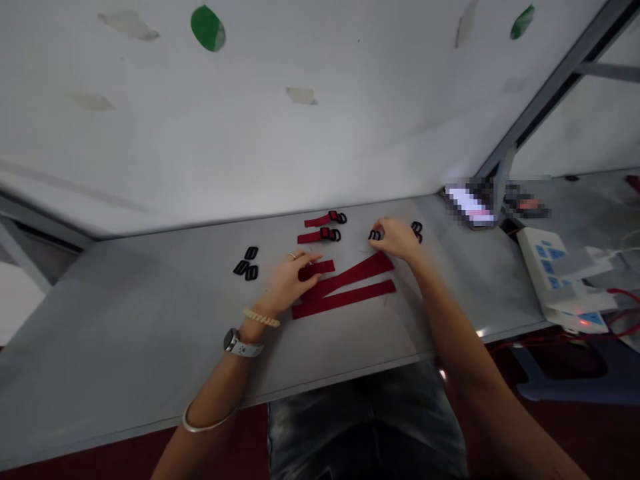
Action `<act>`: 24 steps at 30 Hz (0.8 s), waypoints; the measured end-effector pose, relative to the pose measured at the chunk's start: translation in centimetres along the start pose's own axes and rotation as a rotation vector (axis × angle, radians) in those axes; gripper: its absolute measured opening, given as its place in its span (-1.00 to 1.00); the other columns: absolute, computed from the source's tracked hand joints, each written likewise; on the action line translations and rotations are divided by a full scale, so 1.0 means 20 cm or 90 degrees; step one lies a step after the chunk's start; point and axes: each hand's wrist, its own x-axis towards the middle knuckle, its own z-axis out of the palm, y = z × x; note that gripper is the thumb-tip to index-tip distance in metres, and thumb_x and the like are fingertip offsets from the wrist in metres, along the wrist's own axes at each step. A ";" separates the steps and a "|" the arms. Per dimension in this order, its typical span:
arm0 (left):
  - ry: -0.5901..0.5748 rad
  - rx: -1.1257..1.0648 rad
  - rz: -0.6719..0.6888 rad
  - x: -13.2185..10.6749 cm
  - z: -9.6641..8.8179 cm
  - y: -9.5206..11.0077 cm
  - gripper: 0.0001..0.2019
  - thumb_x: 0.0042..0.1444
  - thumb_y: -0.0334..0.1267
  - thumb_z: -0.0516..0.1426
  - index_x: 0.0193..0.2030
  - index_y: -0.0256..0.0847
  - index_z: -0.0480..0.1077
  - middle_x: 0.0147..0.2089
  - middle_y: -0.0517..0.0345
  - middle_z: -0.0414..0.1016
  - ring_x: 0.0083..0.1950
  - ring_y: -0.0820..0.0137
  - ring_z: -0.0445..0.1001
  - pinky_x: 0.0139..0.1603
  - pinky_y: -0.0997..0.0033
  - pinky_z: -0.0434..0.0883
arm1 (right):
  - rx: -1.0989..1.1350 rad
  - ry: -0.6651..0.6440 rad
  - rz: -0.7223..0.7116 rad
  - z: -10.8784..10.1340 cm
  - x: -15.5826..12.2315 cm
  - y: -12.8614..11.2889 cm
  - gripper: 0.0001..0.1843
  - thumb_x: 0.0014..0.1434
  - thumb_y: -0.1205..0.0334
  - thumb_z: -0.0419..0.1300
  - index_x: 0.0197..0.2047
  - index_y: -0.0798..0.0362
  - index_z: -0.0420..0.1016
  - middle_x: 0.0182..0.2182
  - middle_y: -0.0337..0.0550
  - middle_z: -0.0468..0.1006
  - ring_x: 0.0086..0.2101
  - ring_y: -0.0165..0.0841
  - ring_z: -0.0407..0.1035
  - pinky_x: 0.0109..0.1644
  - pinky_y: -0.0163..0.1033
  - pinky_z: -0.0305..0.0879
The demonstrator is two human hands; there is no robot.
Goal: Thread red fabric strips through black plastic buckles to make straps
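Observation:
My left hand [290,277] rests on the grey table [125,320] with its fingers closed on the end of a red strap [317,269]. Two longer red straps [350,287] lie just right of it, side by side. My right hand [397,239] hovers at their far end and pinches a small black buckle [375,234]. Two finished red straps with black buckles [323,227] lie further back. Three loose black buckles [247,263] sit to the left of my left hand. More black buckles [417,229] peek out behind my right hand.
A white wall rises right behind the table. At the right stand a white device with blue labels [560,273], red cables [623,297] and a lit screen [470,203] by a grey metal post [505,177]. My knees in dark trousers are under the table's front edge.

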 end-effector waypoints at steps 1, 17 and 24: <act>0.022 -0.044 -0.012 0.00 -0.01 0.01 -0.65 0.12 -0.31 0.19 0.08 -0.13 0.43 -0.11 0.09 0.52 -0.09 0.29 0.53 0.00 0.20 0.47 | 0.038 -0.002 -0.013 0.00 -0.01 -0.05 -0.80 0.06 0.18 0.28 -0.23 0.07 0.54 -0.25 0.02 0.59 -0.21 -0.15 0.46 -0.12 -0.08 0.36; 0.095 -0.289 -0.059 0.01 -0.02 -0.01 -0.74 0.14 -0.26 0.19 -0.02 -0.11 0.49 -0.10 0.06 0.44 -0.08 0.35 0.47 0.01 0.22 0.51 | 0.635 -0.017 -0.124 0.11 -0.13 -0.43 -0.70 0.08 0.03 0.32 -0.18 0.04 0.53 -0.19 -0.12 0.58 -0.20 -0.34 0.43 -0.04 -0.15 0.35; 0.073 -0.302 -0.053 0.01 -0.01 0.03 -0.81 0.13 -0.29 0.17 -0.10 -0.16 0.47 -0.12 0.07 0.43 -0.13 0.39 0.47 -0.13 0.33 0.50 | 0.580 0.000 -0.125 0.10 -0.16 -0.46 -0.71 0.08 0.08 0.32 -0.15 0.03 0.52 -0.17 -0.12 0.59 -0.20 -0.32 0.44 -0.05 -0.13 0.37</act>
